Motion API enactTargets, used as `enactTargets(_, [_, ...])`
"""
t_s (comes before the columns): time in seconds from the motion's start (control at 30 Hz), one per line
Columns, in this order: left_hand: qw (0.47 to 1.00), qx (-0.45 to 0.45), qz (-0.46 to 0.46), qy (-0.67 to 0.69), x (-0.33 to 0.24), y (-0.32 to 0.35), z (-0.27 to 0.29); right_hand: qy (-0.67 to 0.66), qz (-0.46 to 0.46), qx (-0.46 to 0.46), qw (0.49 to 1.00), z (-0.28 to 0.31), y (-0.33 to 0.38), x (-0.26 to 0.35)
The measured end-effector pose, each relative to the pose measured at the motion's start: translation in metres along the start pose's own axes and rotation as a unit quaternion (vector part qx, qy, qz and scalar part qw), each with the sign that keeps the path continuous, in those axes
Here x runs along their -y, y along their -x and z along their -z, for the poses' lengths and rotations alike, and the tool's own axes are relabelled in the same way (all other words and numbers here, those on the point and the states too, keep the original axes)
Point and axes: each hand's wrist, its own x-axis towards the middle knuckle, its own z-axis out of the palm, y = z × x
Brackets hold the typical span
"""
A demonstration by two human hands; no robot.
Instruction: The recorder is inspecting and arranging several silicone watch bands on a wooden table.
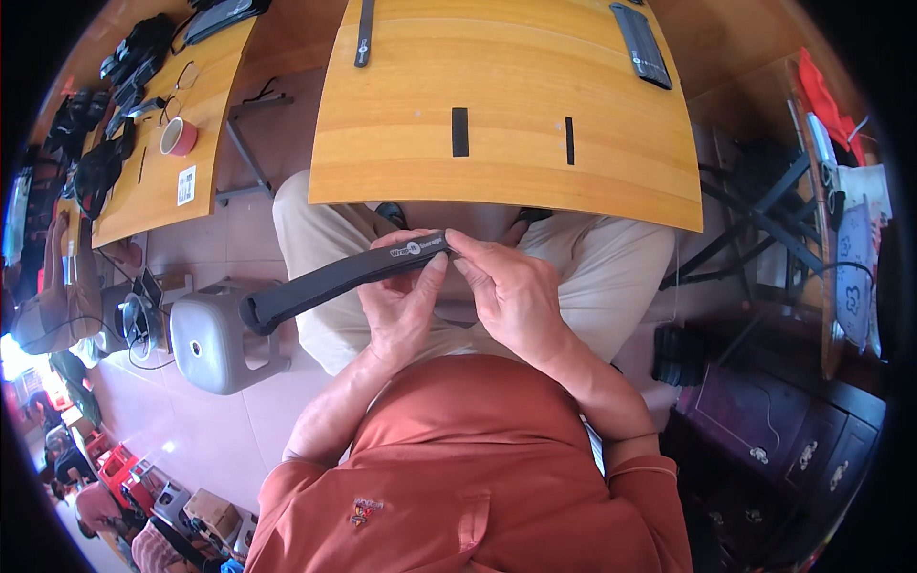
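Note:
I hold a long black pouch-like strap over my lap, below the near edge of a wooden table. My left hand grips it from underneath near its right end. My right hand pinches that same end with thumb and fingertips. The strap slants down to the left, its far end free over a grey stool. Two short black strips lie on the table, with a longer black strap at the far left and a black pouch at the far right.
A second wooden table to the left carries a red-rimmed tape roll, glasses and several black bags. Another person sits at the far left. A dark cabinet and folding table legs stand on my right. Crates sit at lower left.

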Motion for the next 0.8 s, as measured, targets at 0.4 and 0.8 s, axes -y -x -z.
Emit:
enactTargets(0.4, [0.949, 0.174, 0.119, -0.236, -0.024, -0.009, 0.016, 0.243, 0.292, 0.094, 0.92, 0.04, -0.005, -0.023])
enactTargets(0.8, [0.962, 0.135, 0.036, -0.233, -0.027, -0.02, -0.012, -0.099, -0.082, 0.029, 0.991, 0.027, 0.014, -0.01])
